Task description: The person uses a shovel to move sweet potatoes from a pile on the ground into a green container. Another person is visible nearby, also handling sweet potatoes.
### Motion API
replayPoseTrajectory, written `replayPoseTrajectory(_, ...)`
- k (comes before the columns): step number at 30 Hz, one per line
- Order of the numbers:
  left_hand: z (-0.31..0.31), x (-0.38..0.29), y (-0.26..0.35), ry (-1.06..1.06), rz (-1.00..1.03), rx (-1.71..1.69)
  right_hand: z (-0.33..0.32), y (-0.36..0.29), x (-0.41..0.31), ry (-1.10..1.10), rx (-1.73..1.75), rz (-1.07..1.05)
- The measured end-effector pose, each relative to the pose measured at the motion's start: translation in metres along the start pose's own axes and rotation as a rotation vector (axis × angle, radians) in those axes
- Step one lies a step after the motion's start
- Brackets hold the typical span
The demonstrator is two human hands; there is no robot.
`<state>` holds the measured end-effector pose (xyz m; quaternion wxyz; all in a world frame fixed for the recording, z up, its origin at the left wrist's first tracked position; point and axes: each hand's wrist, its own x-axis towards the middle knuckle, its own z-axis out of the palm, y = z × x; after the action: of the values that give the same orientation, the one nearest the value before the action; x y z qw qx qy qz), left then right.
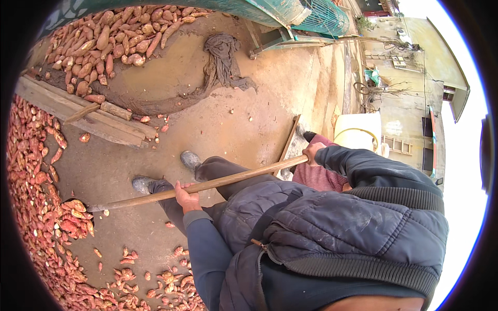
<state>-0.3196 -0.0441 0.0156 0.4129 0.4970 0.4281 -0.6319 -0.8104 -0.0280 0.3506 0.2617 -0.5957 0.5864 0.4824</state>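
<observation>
My left hand point(187, 197) grips a shovel's wooden handle point(233, 179) partway down its length. Higher up, near its top end, my right hand point(312, 152) is closed round the same handle. The shovel's dark metal blade point(72, 200) lies low at the left edge of a large heap of reddish sweet potatoes point(35, 186). Several pieces, some broken, lie over it, so most of the blade is hidden. My two dusty shoes stand on wet concrete beside the handle.
Wooden planks point(85, 112) divide the heap from a second pile of sweet potatoes point(103, 39). A muddy cloth point(221, 62) lies near a green metal machine with a mesh drum point(327, 17). Close behind me is a person in a striped reddish garment point(317, 175), near a pale plastic container point(358, 128).
</observation>
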Motion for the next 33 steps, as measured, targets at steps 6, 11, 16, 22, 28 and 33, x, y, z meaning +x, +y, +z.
replayPoseTrajectory(6, -0.004, -0.04, -0.055, -0.098, 0.122, -0.219, -0.07, 0.069, 0.038, 0.14, -0.206, -0.113)
replayPoseTrajectory(11, -0.033, -0.08, -0.082, -0.06, 0.144, -0.476, -0.145, 0.078, 0.063, 0.175, -0.352, -0.259)
replayPoseTrajectory(16, -0.084, -0.128, -0.104, -0.048, 0.21, -0.691, -0.222, 0.032, 0.095, 0.184, -0.531, -0.432)
replayPoseTrajectory(22, -0.16, -0.177, -0.126, 0.148, 0.325, -0.954, -0.303, -0.1, 0.138, 0.157, -0.774, -0.731)
replayPoseTrajectory(28, -0.248, -0.227, -0.143, 0.288, 0.416, -1.227, -0.32, -0.277, 0.146, 0.111, -0.984, -1.032)
replayPoseTrajectory(33, -0.327, -0.243, -0.192, 0.436, 0.439, -1.421, -0.283, -0.383, 0.121, 0.092, -1.106, -1.159)
